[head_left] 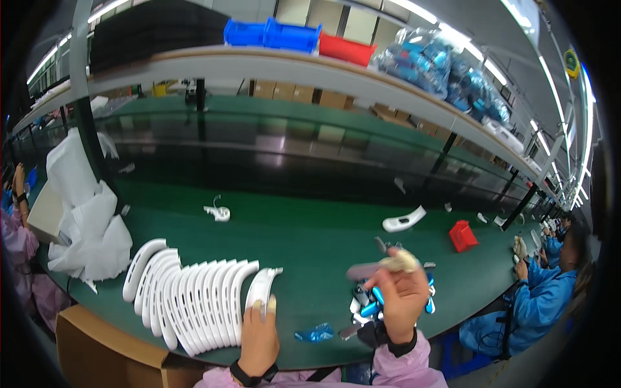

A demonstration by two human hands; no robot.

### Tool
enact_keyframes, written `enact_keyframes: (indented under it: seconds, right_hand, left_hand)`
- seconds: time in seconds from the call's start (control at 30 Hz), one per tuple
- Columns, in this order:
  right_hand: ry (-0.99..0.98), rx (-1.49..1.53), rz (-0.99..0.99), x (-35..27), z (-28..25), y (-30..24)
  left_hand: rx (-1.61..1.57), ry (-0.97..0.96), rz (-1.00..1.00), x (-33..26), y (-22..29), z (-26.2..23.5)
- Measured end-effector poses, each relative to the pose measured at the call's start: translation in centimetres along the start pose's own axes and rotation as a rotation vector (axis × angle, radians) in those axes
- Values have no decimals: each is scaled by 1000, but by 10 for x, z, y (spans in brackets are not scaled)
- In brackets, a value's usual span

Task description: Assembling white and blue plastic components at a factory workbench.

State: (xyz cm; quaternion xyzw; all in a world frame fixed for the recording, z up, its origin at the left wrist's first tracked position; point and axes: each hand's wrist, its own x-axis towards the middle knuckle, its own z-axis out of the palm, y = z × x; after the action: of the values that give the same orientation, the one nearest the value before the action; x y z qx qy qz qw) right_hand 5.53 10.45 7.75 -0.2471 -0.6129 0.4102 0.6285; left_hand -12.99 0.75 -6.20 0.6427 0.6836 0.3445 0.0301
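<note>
My left hand point(260, 341) grips the lower end of a white curved plastic shell point(262, 286), its fingertips pressed on the shell's face. Just left of it, many similar white slotted shells point(194, 304) stand side by side in a tight row. My right hand point(402, 294) is raised over a pile of blue and silver small parts point(367, 307). Its fingers, some in pale finger covers, are bent around a flat greyish piece point(363, 271), smeared by motion. The exact kind of that piece cannot be made out. A crumpled blue plastic wrapper point(315, 333) lies between my hands.
Farther back on the green table point(310, 226) lie another white shell point(404, 220), a small white part with a wire point(218, 212) and a red bin point(463, 236). White foam wrap point(90, 226) is heaped left, above a cardboard box point(110, 346). A shelf point(194, 64) crosses overhead. Co-workers point(537, 297) sit at both sides.
</note>
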Motion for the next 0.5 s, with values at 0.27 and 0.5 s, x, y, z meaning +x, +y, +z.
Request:
enact_keyframes:
  seconds: [0.27, 0.5]
  right_hand:
    - [325, -269, -1388, 202, 78, -38]
    - [381, -949, -908, 293, 80, -53]
  left_hand:
    - [87, 11, -97, -11, -2, -5]
    - [-52, 29, -13, -4, 10, 4]
